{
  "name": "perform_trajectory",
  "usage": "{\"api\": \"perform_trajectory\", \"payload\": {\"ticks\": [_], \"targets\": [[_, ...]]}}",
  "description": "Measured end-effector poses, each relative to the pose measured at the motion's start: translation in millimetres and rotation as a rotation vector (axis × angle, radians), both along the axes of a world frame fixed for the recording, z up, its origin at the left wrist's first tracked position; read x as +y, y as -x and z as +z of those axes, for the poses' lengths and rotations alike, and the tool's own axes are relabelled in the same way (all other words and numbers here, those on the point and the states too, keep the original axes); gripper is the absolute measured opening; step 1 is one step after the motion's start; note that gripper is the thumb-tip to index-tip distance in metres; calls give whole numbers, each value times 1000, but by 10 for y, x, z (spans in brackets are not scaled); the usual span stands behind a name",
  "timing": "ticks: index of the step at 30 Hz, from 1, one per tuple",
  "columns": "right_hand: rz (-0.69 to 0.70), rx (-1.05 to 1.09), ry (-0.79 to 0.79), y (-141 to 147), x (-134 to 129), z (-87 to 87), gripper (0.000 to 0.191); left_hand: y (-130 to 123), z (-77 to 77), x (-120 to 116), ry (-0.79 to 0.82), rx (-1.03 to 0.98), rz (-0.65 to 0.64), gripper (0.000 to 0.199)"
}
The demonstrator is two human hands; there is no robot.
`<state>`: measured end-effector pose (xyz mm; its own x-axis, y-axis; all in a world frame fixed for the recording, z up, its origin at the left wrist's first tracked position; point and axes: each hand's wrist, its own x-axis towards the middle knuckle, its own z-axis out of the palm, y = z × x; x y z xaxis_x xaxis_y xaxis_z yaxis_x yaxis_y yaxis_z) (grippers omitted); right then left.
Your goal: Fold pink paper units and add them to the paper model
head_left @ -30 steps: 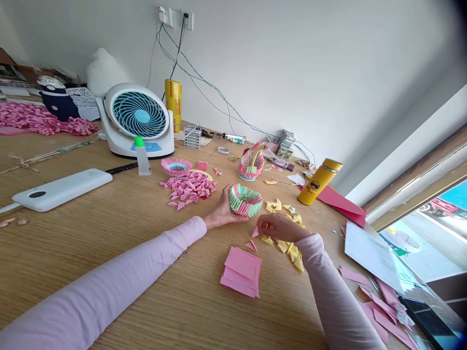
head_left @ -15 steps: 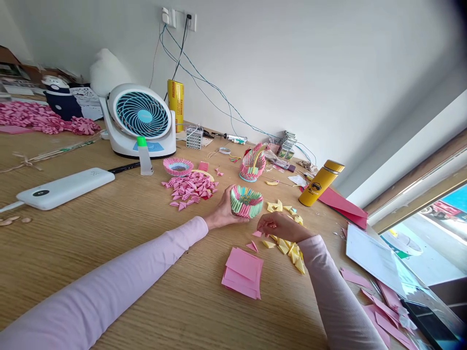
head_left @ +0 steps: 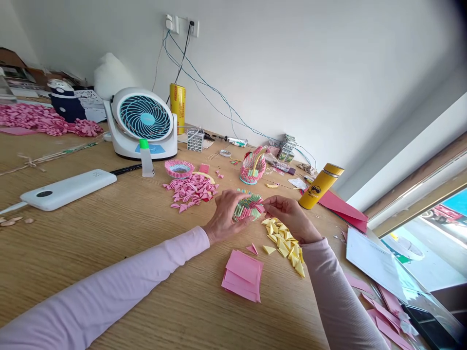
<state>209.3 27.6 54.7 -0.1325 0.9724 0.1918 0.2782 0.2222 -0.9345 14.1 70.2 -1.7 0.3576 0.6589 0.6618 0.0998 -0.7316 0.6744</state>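
Note:
My left hand (head_left: 226, 216) is closed around the left side of a small round basket of folded paper (head_left: 245, 210), green and pink, tilted on its side. At its right edge my right hand (head_left: 286, 214) pinches a pink folded paper piece (head_left: 260, 207) against the basket wall. Below my right hand lies a heap of yellow folded paper triangles (head_left: 286, 243). One pink paper triangle (head_left: 252, 249) rests near a stack of pink paper rectangles (head_left: 242, 275). Left of the basket are a pile of pink folded pieces (head_left: 191, 188) and a pink paper bowl (head_left: 179, 167).
Behind stands a finished-looking paper basket with a handle (head_left: 252, 167). A white fan (head_left: 144, 121), a green-capped bottle (head_left: 146, 159) and a white power strip-like device (head_left: 69, 188) are at left. A yellow flask (head_left: 321, 186) and a clipboard-like sheet (head_left: 375, 260) are at right.
My right hand has lifted from the table beside the yellow triangles to the basket with a pink piece. My left hand has turned the basket and shifted its hold over the rim.

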Motion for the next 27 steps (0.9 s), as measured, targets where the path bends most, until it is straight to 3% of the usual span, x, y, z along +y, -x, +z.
{"api": "perform_trajectory", "payload": {"ticks": [2,4,6,10,17,21,27], "targets": [[-9,9,-29,33,-9,9,29,-36,68,-59,43,4,27,32],[-5,6,-72,64,-24,30,27,-75,132,-91,141,-42,33,29],[-2,-20,-121,92,-38,55,25,-106,193,-97,262,-92,-28,29],[-11,-46,-177,135,-59,96,25,-141,318,-92,514,-268,-266,28],[-24,208,-184,222,-135,171,23,-99,596,-150,806,-506,-454,18],[-26,355,-142,308,-164,180,21,-59,674,-172,886,-507,-571,18],[-29,471,-124,374,-139,131,19,-60,606,-120,897,-426,-649,23]]}}
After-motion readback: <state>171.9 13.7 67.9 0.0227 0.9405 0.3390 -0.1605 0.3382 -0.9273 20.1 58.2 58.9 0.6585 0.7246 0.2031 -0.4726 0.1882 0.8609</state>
